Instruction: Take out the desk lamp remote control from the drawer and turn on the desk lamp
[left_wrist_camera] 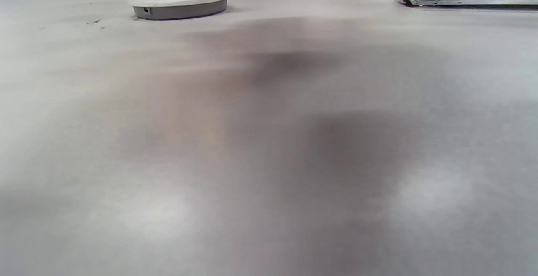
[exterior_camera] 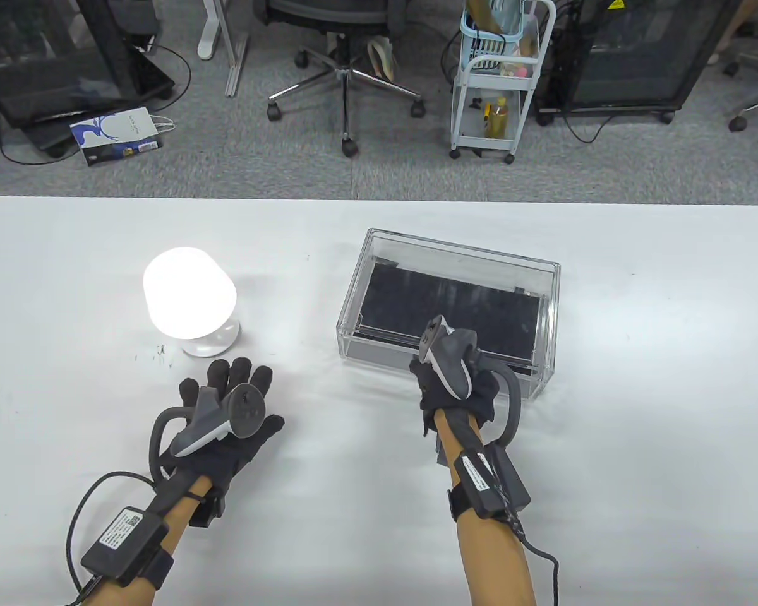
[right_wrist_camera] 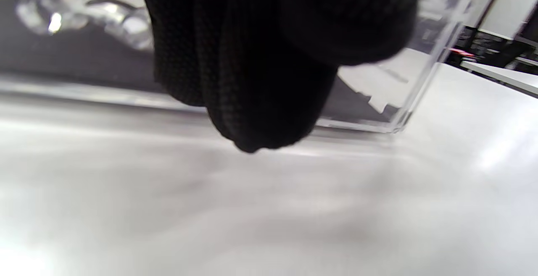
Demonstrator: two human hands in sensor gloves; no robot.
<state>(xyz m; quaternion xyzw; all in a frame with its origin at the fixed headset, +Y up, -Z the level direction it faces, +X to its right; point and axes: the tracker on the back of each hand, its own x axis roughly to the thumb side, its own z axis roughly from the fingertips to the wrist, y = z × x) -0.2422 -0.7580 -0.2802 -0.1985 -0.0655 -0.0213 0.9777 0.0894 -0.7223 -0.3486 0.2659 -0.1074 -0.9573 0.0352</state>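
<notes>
1. The lamp [exterior_camera: 189, 303] stands lit toward the desk's left side, its base [left_wrist_camera: 180, 5] just beyond the left hand [exterior_camera: 224, 410].
2. The drawer [exterior_camera: 448, 309], a clear box with a dark liner, lies right of the desk's middle, its long axis running left to right, slightly skewed, with the front wall facing the near edge.
3. The right hand [exterior_camera: 458, 379] is at that front wall, fingers [right_wrist_camera: 260, 66] curled tight in the wrist view; whether they pinch a handle or merely press the wall I cannot tell.
4. The left hand lies flat on the desk, fingers spread, grasping nothing, pointing toward the lamp.
5. The remote is not visible in any view; it may be inside the drawer or hidden under a glove.
6. The relation that matters: the drawer is directly ahead of the right hand, touching it, while the left hand is well apart from it. So any push or pull on the drawer likely falls to the right hand, along the drawer's short axis.
</notes>
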